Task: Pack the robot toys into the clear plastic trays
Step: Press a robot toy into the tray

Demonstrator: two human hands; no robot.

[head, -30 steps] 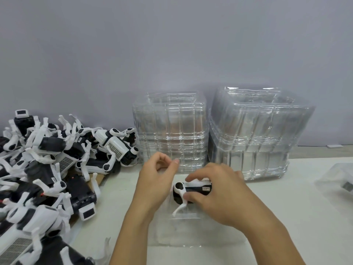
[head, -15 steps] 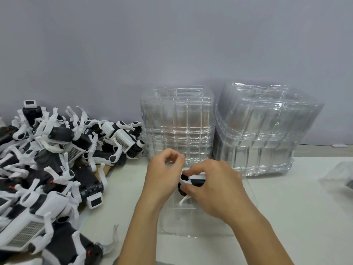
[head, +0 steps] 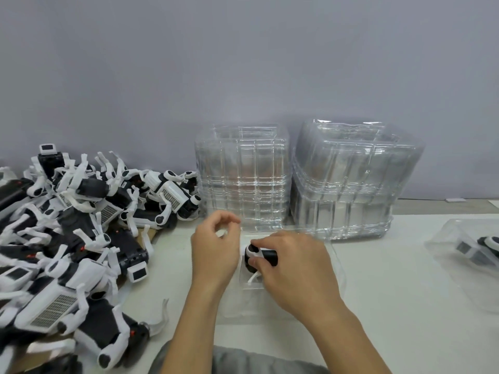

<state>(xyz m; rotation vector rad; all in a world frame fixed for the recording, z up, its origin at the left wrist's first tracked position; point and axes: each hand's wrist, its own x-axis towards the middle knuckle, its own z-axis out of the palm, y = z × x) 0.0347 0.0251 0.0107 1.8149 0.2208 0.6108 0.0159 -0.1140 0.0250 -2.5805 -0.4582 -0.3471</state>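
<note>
- Right hand [head: 294, 268]: gripping black-and-white robot toy [head: 260, 256] over clear plastic tray [head: 334, 268] on tabletop [head: 405, 306]
- Left hand [head: 214, 252]: beside toy, fingers loosely curled, holding nothing

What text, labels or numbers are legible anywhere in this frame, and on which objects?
None legible.
Small white sticker on a black-and-white robot toy in the left pile: too blurred to read.
Black-and-white robot toy gripped by the right hand: no text visible.
Two stacks of clear plastic trays: no print visible.

A white desk [head: 405, 306] runs to a grey wall [head: 243, 63] at the far side; grey cloth [head: 243, 363] lies at the near edge.
</note>
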